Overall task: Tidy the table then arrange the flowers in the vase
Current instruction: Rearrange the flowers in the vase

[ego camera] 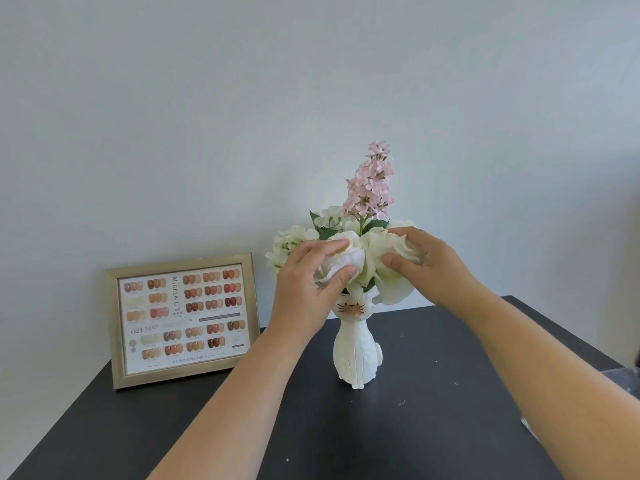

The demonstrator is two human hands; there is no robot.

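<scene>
A white cat-shaped vase stands upright on the dark table. White roses, white hydrangea and a tall pink flower spike fill its mouth. My left hand grips the left white rose between thumb and fingers. A second white rose on the right sits in the grip of my right hand. Both hands hide much of the blooms and the vase's rim.
A gold picture frame with a nail-colour chart leans against the wall at the table's back left. A pale wall rises right behind the table. Small specks lie on the tabletop to the vase's right.
</scene>
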